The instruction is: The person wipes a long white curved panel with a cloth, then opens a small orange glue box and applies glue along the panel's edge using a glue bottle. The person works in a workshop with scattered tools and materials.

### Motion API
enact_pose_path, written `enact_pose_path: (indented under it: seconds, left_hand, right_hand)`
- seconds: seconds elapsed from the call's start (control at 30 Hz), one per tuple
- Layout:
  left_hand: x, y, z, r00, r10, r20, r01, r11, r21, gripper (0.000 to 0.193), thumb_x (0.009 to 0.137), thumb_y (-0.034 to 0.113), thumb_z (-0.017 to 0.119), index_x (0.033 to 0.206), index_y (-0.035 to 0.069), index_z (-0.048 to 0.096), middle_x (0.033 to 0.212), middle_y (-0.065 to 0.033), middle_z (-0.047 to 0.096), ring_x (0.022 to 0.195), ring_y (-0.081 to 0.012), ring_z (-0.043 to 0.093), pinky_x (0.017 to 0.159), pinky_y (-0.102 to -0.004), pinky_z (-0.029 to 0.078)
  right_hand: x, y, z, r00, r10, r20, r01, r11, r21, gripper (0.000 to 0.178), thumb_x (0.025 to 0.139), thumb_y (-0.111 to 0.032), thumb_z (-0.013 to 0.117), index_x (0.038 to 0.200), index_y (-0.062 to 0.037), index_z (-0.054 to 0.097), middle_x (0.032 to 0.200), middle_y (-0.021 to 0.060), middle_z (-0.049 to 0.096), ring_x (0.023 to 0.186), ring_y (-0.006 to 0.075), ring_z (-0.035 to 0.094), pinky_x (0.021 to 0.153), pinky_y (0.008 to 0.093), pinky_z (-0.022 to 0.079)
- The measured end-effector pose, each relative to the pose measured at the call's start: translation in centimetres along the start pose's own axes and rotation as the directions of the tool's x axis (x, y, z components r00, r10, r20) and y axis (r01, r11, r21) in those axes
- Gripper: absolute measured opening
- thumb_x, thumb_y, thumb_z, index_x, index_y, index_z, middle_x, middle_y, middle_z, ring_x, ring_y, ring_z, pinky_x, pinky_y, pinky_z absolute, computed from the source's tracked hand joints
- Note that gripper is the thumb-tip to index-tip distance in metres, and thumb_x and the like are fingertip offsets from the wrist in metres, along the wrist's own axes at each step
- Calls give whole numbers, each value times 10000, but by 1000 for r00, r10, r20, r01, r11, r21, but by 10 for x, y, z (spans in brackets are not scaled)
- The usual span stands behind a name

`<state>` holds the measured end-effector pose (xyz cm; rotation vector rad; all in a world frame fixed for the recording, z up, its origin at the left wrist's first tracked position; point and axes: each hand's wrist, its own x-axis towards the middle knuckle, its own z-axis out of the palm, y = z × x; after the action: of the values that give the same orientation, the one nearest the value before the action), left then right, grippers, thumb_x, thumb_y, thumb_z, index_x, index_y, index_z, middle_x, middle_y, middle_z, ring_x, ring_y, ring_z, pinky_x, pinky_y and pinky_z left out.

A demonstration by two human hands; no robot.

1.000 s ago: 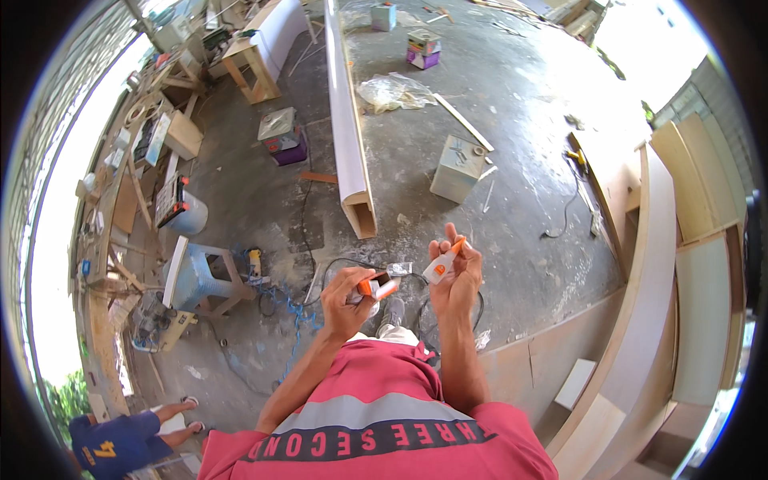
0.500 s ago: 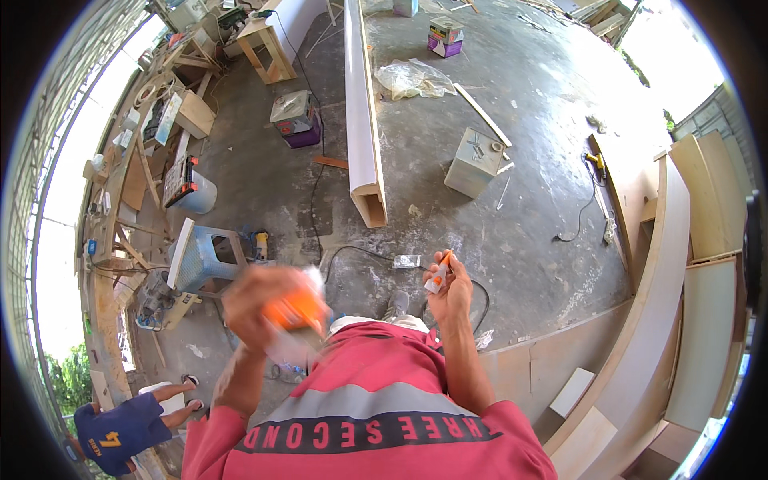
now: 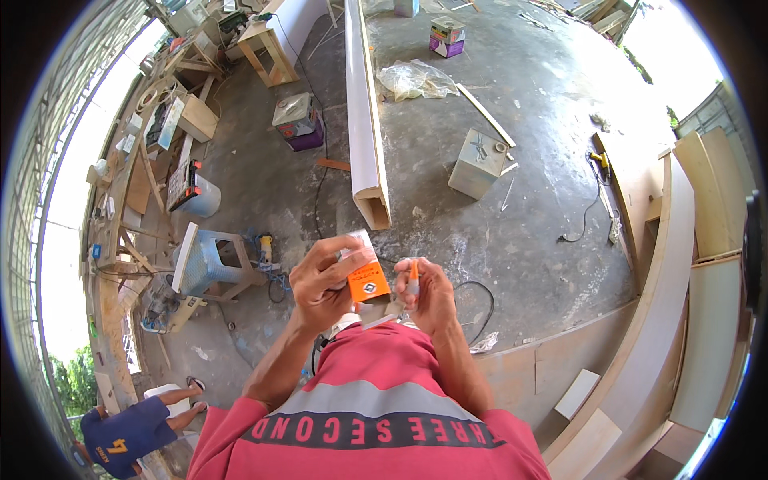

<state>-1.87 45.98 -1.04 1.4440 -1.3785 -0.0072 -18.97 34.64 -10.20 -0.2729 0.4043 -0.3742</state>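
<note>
In front of my shirt, my left hand point(image 3: 322, 282) grips a small orange and white carton point(image 3: 368, 282) between thumb and fingers. The carton is tilted, and its end nearest me looks open, with a pale flap hanging out. Just to the right, my right hand point(image 3: 434, 298) is closed around a small white bottle with a pointed orange cap point(image 3: 413, 280), its cap upward. The two hands are close together but apart. Fingers partly hide both the carton and the bottle.
A long white-faced wooden box beam point(image 3: 370, 144) lies ahead on the concrete floor. Metal cans point(image 3: 478, 164) stand to either side of it. At left are a blue stool point(image 3: 210, 260) and a cluttered bench; curved wooden panels point(image 3: 652, 280) line the right. Another person point(image 3: 128, 438) is at lower left.
My left hand has brought the carton right and forward, near the bottle. My right hand has shifted slightly left and turned the bottle more upright. Both things stay held.
</note>
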Motion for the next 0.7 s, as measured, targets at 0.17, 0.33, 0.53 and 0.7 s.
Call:
enact_pose_path:
  seconds: [0.17,0.33,0.53,0.7]
  left_hand:
    - [26,-23,-14,887,453,88,-439,772,460,437,729,50,807,1136,207,787,1199,-91,628,812,-156,654,675,-283,562]
    - [59,-25,-22,647,718,256,-737,504,451,357,766,194,832,1117,244,792,1200,-24,598,747,-88,615,654,-259,486]
    - [87,-22,-35,590,738,327,-800,483,355,355,776,192,829,1123,253,787,1204,-29,587,742,-93,617,668,-257,481]
    - [89,-35,-25,627,748,220,-762,529,373,292,816,212,777,1105,251,795,1189,-20,632,667,-75,591,685,-232,454]
  right_hand:
    - [-17,-6,68,994,-43,-99,49,997,58,402,1023,-400,460,1144,-53,622,893,69,636,683,153,572,572,299,452]
    - [3,0,79,998,13,65,-18,997,80,355,1039,-386,454,1107,-65,590,899,61,608,708,182,588,556,314,461]
    - [11,1,86,993,-106,61,101,992,79,364,1037,-371,473,1059,-28,593,850,103,615,614,202,575,511,311,449]
    - [20,-3,79,987,-145,67,140,988,71,367,1032,-359,477,1050,-12,596,825,125,629,565,202,560,522,315,457]
